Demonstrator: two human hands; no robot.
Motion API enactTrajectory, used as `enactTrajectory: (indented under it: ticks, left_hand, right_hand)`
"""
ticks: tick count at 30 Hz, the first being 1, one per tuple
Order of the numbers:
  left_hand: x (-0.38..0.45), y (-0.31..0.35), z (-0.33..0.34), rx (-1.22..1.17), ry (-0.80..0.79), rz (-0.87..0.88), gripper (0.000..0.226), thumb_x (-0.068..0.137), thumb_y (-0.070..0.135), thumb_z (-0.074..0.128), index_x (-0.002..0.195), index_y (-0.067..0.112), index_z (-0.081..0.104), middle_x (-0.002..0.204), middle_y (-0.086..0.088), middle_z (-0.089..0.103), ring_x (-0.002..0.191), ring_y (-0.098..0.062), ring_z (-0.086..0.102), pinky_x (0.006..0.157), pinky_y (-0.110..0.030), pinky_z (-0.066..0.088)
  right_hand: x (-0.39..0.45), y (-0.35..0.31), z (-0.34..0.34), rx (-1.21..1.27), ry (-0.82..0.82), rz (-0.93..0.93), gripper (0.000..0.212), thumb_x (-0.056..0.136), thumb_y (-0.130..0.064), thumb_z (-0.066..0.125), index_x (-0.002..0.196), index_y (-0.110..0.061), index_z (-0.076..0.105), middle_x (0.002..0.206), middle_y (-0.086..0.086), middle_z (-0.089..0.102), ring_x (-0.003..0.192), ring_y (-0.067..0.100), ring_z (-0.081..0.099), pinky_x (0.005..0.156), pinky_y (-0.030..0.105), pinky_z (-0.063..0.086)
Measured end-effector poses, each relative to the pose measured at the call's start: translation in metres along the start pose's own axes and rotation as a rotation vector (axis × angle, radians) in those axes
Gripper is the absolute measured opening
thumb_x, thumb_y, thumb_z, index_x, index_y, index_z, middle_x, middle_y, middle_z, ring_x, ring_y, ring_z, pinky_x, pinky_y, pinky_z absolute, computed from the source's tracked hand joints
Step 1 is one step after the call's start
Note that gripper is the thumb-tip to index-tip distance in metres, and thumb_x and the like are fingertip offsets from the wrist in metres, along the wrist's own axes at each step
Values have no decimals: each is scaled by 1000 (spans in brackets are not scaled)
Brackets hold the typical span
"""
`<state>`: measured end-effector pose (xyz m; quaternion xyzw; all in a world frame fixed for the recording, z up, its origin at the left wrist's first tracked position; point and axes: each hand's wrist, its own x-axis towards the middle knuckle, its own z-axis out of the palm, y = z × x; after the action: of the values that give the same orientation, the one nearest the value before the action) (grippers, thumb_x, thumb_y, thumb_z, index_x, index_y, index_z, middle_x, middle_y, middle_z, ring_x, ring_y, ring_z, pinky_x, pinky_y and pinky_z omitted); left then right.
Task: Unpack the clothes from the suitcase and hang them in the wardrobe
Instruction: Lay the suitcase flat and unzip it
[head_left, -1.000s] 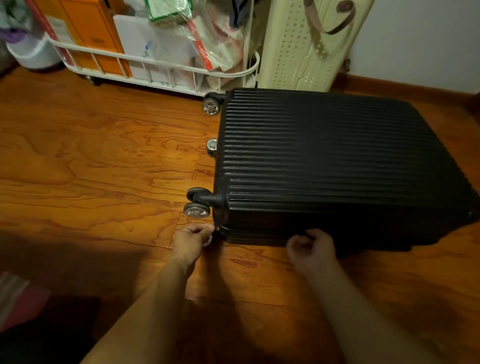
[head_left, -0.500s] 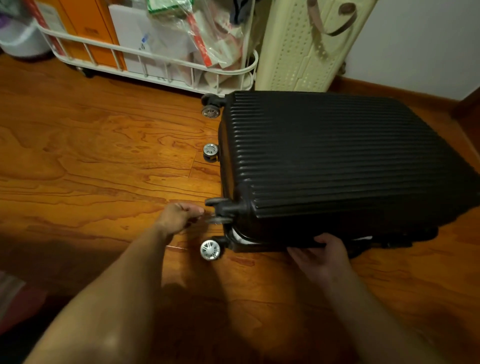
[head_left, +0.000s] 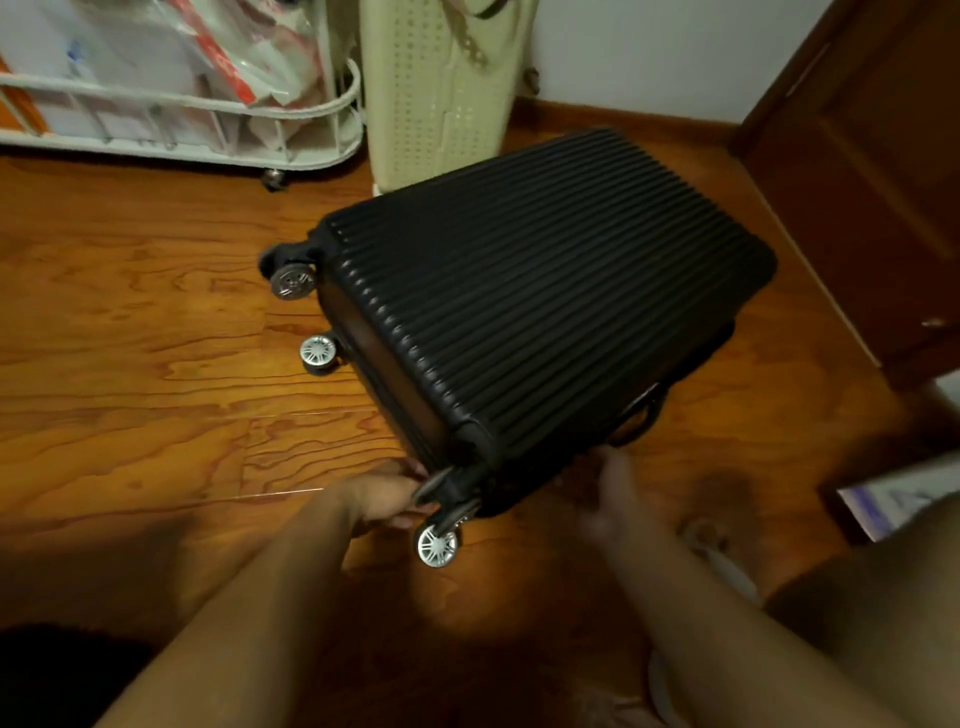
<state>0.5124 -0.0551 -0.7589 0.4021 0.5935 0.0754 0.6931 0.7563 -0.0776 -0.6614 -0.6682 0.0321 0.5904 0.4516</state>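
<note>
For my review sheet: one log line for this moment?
suitcase: closed, on floor | left hand: at near corner wheel | right hand: blurred, beside suitcase | clothes: none visible

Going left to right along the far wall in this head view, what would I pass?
White wire cart stuffed with plastic bags and boxes → cream perforated plastic hamper → bare white wall → dark brown wooden door.
</note>
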Motion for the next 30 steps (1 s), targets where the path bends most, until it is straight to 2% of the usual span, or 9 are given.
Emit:
enactTrajectory:
  ticks: [4, 6, 8, 9, 12, 19, 24, 27, 30]
  left_hand:
    - [-5, -2, -3, -31, -30, -9, 11, 100, 11, 58, 98, 21, 54, 86, -2, 74, 76, -13, 71, 75, -31, 53]
    - [-6, 2, -10, -31, -11, 5, 10, 102, 10, 56, 96, 17, 61, 77, -3, 73, 68, -14, 68, 73, -32, 55]
    - [-7, 9, -20, 84, 25, 97, 16, 99, 5, 60, 86, 12, 66, 66, -3, 65, 55, -12, 56, 60, -25, 48]
    - [-7, 14, -26, 173, 42, 154, 19, 96, 1, 63, 81, 10, 69, 63, -1, 64, 54, -11, 52, 57, -23, 45]
    - [-10, 24, -38, 504, 119, 314, 15, 87, 0, 71, 80, 10, 79, 72, 2, 74, 64, 0, 59, 68, -16, 48]
    - [-10, 9, -33, 639, 428, 414, 16, 93, 15, 65, 78, 20, 65, 82, 0, 72, 84, -22, 66, 74, -31, 45]
    - [-5, 11, -46, 468, 817, 325, 9, 98, 17, 59, 96, 13, 66, 94, -17, 71, 91, -37, 65, 73, -33, 43]
    - [1, 13, -52, 297, 907, 243, 14, 99, 19, 59, 89, 11, 65, 92, -18, 69, 90, -36, 64, 74, -34, 43]
    - [0, 11, -43, 68, 898, 214, 22, 99, 15, 61, 77, 12, 60, 81, -10, 64, 80, -26, 57, 74, -31, 40]
  right_hand:
    - [-15, 17, 14, -94, 73, -284, 21, 98, -34, 52, 109, -21, 64, 98, 5, 66, 83, 22, 62, 69, 39, 55]
    - [-28, 12, 31, -603, 139, -956, 15, 92, -41, 55, 96, -27, 60, 99, 0, 61, 89, 19, 59, 80, 39, 53]
    - [-36, 6, 58, -1159, -118, -1622, 22, 86, -43, 61, 97, -25, 68, 110, 1, 60, 106, 21, 53, 93, 38, 44]
    - [-32, 6, 71, -1405, -334, -1750, 28, 86, -46, 62, 100, -25, 73, 122, 2, 60, 119, 25, 49, 101, 41, 39]
    - [-16, 16, 85, -2000, -633, -1682, 42, 94, -60, 49, 92, -32, 81, 147, -3, 52, 148, 32, 20, 119, 51, 17]
    - [-28, 0, 50, -2202, -577, -1651, 57, 102, -53, 32, 89, -26, 81, 151, -14, 44, 151, 20, -6, 119, 34, -21]
    - [-29, -16, -8, -2363, -737, -1561, 49, 100, -52, 38, 84, -31, 79, 142, -17, 49, 153, 30, 3, 124, 52, 6]
    - [-41, -27, -24, -2438, -915, -1685, 44, 98, -50, 42, 85, -30, 78, 127, -8, 58, 139, 29, 35, 119, 49, 11]
    - [-37, -32, 28, -2292, -816, -1836, 36, 95, -43, 45, 114, -26, 69, 134, 3, 50, 127, 25, 43, 115, 46, 24]
